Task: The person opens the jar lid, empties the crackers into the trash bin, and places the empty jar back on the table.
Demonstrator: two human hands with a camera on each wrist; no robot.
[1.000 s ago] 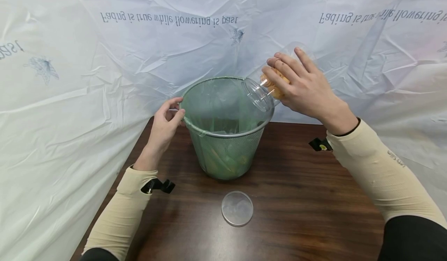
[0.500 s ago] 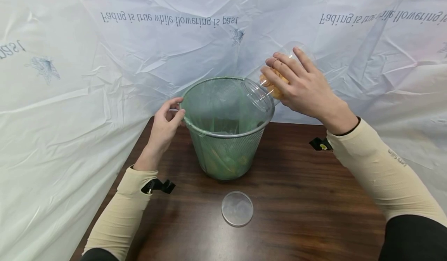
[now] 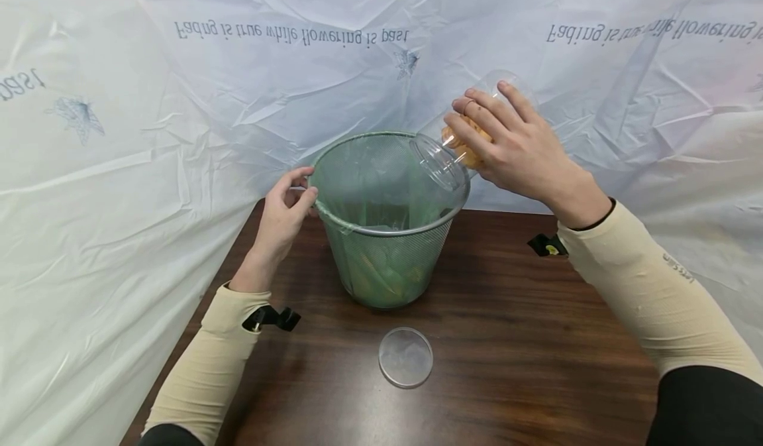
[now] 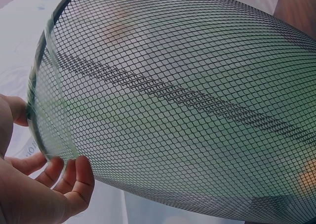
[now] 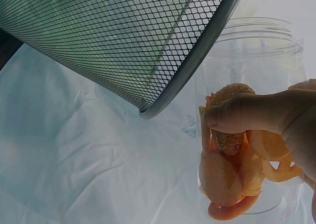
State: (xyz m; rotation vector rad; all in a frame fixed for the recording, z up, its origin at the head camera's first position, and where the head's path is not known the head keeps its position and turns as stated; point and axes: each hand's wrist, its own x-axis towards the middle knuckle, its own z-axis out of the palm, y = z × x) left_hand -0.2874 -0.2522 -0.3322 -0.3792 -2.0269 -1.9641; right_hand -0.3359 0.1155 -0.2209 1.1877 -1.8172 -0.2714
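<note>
A wire-mesh wastebasket (image 3: 390, 270) lined with a thin green bag stands upright on the table. My left hand (image 3: 283, 207) grips its left rim, thumb on one side and fingers on the other, as the left wrist view shows (image 4: 42, 184). In my right hand (image 3: 515, 144) is a clear plastic jar (image 5: 256, 41), tilted with its uncapped mouth over the bin's right rim. Orange curved pieces (image 5: 222, 179) and a rough brown one (image 5: 232, 91) lie inside the jar, partly hidden behind my fingers. A round clear lid (image 3: 405, 358) lies flat in front of the bin.
The dark wooden table (image 3: 512, 340) carries the bin and lid. White plastic sheeting (image 3: 250, 88) with printed words hangs behind the bin and along both sides. Some pale matter shows low through the bin's mesh.
My right hand and the jar have shifted slightly left over the bin. The left hand keeps its hold on the rim, and the pieces remain in the jar.
</note>
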